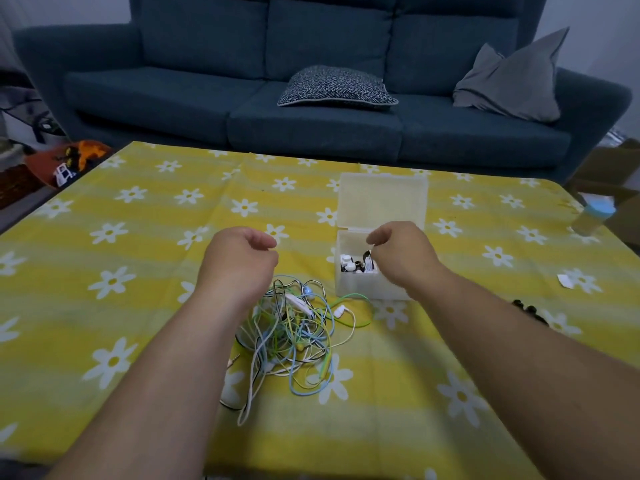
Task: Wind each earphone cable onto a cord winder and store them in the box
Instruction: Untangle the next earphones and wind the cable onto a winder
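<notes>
Nearest on the bench (138,237), which is wearing a yellow cloth with white daisies, a tangle of earphone cables (294,337) is lying in a loose heap of blue, green, white and black strands, with none of it wound. Just beyond the heap's far left edge the left hand (239,261) is hovering, its fingers (263,239) hanging loosely curled and gripping nothing. To the right, the right hand (405,254) is hanging over the open box (356,289), its fingers (375,239) curling downward toward the contents; whether they are pinching anything cannot be told. The translucent box is sitting just beyond the cables on their right, its lid (381,199) standing up on the far side, with small white and black pieces (353,265) lying inside. Farther right a small black object (526,311) and a paper scrap (565,281) are lying on the cloth, and a bottle (592,216) is standing near the right edge. Behind the bench a dark blue sofa (311,129) is carrying a patterned cushion (336,86) and a grey cushion (512,81).
</notes>
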Action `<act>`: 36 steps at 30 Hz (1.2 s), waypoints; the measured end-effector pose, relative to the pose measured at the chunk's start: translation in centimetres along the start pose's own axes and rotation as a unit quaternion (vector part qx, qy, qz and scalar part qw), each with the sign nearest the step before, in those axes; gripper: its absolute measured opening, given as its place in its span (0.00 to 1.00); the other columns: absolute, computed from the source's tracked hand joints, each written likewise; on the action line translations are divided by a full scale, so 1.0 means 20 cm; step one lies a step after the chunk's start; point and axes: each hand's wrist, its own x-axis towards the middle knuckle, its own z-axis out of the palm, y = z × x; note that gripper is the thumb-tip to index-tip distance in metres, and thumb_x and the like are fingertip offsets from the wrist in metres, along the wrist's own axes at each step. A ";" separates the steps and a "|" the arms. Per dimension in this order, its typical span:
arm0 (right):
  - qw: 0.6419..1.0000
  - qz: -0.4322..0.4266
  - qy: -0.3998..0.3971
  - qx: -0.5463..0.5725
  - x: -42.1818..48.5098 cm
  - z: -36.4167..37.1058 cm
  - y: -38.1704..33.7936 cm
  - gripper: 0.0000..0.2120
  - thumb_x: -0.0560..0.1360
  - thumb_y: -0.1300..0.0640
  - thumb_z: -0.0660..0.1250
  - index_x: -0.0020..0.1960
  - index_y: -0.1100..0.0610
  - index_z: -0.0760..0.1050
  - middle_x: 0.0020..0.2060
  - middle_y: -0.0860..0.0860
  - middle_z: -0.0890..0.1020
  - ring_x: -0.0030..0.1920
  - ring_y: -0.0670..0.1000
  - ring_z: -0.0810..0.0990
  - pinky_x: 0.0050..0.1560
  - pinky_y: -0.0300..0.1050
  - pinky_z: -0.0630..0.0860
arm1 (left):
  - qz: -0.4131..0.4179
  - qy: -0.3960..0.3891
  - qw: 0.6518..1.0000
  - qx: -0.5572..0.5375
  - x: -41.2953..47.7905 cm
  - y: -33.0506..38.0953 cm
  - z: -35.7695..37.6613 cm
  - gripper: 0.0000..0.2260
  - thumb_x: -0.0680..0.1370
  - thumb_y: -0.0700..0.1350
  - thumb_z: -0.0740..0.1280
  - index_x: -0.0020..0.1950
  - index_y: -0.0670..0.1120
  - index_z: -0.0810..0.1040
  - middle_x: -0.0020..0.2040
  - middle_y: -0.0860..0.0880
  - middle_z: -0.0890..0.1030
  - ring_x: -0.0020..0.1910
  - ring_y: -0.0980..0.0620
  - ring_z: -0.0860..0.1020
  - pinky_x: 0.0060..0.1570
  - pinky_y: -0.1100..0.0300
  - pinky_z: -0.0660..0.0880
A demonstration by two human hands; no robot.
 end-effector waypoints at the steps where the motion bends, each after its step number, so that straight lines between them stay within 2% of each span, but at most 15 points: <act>1: 0.999 0.001 0.008 0.034 -0.06 0.02 -0.01 0.12 0.72 0.66 0.64 0.44 0.51 0.82 0.44 0.49 0.83 0.47 0.53 0.81 0.45 0.42 0.74 | 0.004 -0.007 0.999 0.049 0.00 -0.01 0.00 0.08 0.75 0.37 0.68 0.43 0.50 0.80 0.45 0.50 0.82 0.40 0.51 0.79 0.42 0.58 0.75; 3: 0.993 0.018 -0.034 0.108 -0.19 0.08 -0.03 0.12 0.71 0.66 0.66 0.35 0.52 0.80 0.34 0.48 0.83 0.41 0.54 0.82 0.43 0.46 0.77 | 0.004 -0.031 0.988 0.153 0.00 -0.03 0.00 0.06 0.75 0.39 0.69 0.40 0.49 0.80 0.44 0.47 0.83 0.42 0.47 0.81 0.44 0.55 0.77; 4: 0.989 0.025 -0.069 0.128 -0.26 0.12 -0.02 0.12 0.71 0.66 0.66 0.35 0.52 0.80 0.34 0.49 0.83 0.41 0.54 0.83 0.44 0.48 0.78 | 0.005 -0.045 0.978 0.203 0.00 -0.03 0.00 0.05 0.75 0.42 0.70 0.40 0.46 0.80 0.43 0.45 0.83 0.42 0.44 0.81 0.44 0.53 0.77; 6: 0.988 0.006 -0.110 0.108 -0.36 0.20 -0.01 0.11 0.72 0.64 0.66 0.45 0.50 0.82 0.42 0.49 0.84 0.45 0.53 0.83 0.49 0.47 0.79 | 0.004 -0.070 0.958 0.278 -0.02 -0.03 0.01 0.15 0.76 0.52 0.71 0.40 0.40 0.80 0.40 0.41 0.82 0.40 0.41 0.80 0.42 0.52 0.78; 8: 0.987 -0.031 -0.139 0.077 -0.40 0.26 -0.02 0.18 0.74 0.63 0.65 0.61 0.49 0.78 0.53 0.48 0.82 0.51 0.51 0.81 0.55 0.47 0.78 | -0.002 -0.081 0.946 0.313 -0.04 -0.03 0.01 0.19 0.75 0.56 0.71 0.41 0.39 0.81 0.39 0.41 0.82 0.41 0.41 0.81 0.39 0.54 0.76; 10: 0.979 -0.062 -0.176 0.087 -0.41 0.28 -0.04 0.25 0.76 0.64 0.63 0.70 0.48 0.72 0.62 0.46 0.78 0.55 0.49 0.79 0.56 0.46 0.77 | 0.006 -0.095 0.945 0.313 -0.05 -0.04 0.01 0.11 0.75 0.50 0.72 0.40 0.42 0.83 0.39 0.43 0.83 0.41 0.42 0.81 0.37 0.55 0.75; 12: 0.974 -0.076 -0.194 0.092 -0.40 0.28 -0.05 0.28 0.77 0.66 0.61 0.74 0.47 0.68 0.66 0.46 0.75 0.55 0.47 0.76 0.51 0.41 0.76 | 0.029 -0.099 0.957 0.269 -0.04 -0.06 0.01 0.08 0.76 0.43 0.70 0.38 0.44 0.84 0.37 0.44 0.84 0.39 0.42 0.82 0.36 0.54 0.76; 14: 0.973 -0.077 -0.202 0.086 -0.38 0.28 -0.05 0.27 0.77 0.66 0.60 0.74 0.48 0.68 0.64 0.47 0.77 0.55 0.49 0.78 0.51 0.43 0.77 | 0.049 -0.088 0.977 0.188 -0.03 -0.06 0.00 0.08 0.76 0.41 0.70 0.36 0.45 0.83 0.33 0.46 0.82 0.32 0.46 0.80 0.36 0.56 0.75; 16: 0.971 -0.077 -0.210 0.079 -0.36 0.27 -0.05 0.23 0.77 0.63 0.63 0.70 0.50 0.72 0.53 0.47 0.79 0.47 0.51 0.81 0.46 0.46 0.79 | 0.063 -0.078 0.990 0.103 -0.03 -0.03 -0.01 0.07 0.75 0.40 0.71 0.36 0.45 0.83 0.29 0.50 0.80 0.29 0.50 0.75 0.36 0.57 0.73; 18: 0.970 -0.074 -0.221 0.068 -0.33 0.26 -0.05 0.19 0.76 0.62 0.65 0.66 0.52 0.76 0.47 0.48 0.80 0.40 0.50 0.78 0.39 0.43 0.74 | 0.054 -0.086 0.994 0.042 -0.05 0.00 -0.02 0.06 0.75 0.39 0.71 0.37 0.44 0.83 0.28 0.51 0.78 0.29 0.51 0.74 0.34 0.59 0.72; 22: 0.970 -0.090 -0.221 0.038 -0.31 0.29 -0.05 0.18 0.76 0.59 0.67 0.66 0.52 0.77 0.47 0.49 0.78 0.42 0.50 0.77 0.43 0.44 0.75 | 0.003 -0.142 0.990 0.016 -0.07 0.02 -0.03 0.06 0.76 0.40 0.71 0.41 0.39 0.83 0.27 0.51 0.77 0.30 0.50 0.74 0.28 0.62 0.72; 27: 0.969 -0.129 -0.200 -0.063 -0.33 0.36 -0.02 0.20 0.73 0.57 0.69 0.65 0.51 0.76 0.55 0.51 0.80 0.50 0.53 0.78 0.45 0.40 0.70 | -0.059 -0.226 0.972 -0.011 -0.10 0.03 -0.03 0.15 0.83 0.47 0.62 0.45 0.38 0.82 0.34 0.45 0.81 0.33 0.49 0.80 0.36 0.58 0.77; 29: 0.974 -0.117 -0.184 -0.064 -0.33 0.37 -0.02 0.19 0.73 0.56 0.70 0.64 0.51 0.77 0.53 0.50 0.81 0.52 0.54 0.80 0.47 0.41 0.72 | -0.064 -0.220 0.973 0.000 -0.09 0.02 -0.04 0.11 0.82 0.43 0.64 0.45 0.38 0.81 0.37 0.43 0.81 0.34 0.48 0.81 0.38 0.55 0.79; 32: 0.985 -0.085 -0.149 -0.032 -0.31 0.36 -0.01 0.17 0.75 0.59 0.67 0.64 0.51 0.77 0.55 0.52 0.82 0.51 0.54 0.81 0.50 0.43 0.75 | -0.027 -0.172 0.979 0.106 -0.07 -0.02 -0.06 0.03 0.75 0.36 0.71 0.41 0.37 0.81 0.35 0.41 0.80 0.33 0.45 0.79 0.40 0.49 0.81; 36: 0.983 -0.114 -0.125 0.076 -0.32 0.31 -0.04 0.24 0.75 0.69 0.58 0.63 0.46 0.77 0.48 0.48 0.79 0.40 0.49 0.75 0.40 0.43 0.73 | -0.093 -0.247 0.933 0.245 -0.10 -0.04 -0.08 0.11 0.71 0.41 0.76 0.42 0.34 0.81 0.33 0.39 0.81 0.30 0.44 0.78 0.36 0.51 0.80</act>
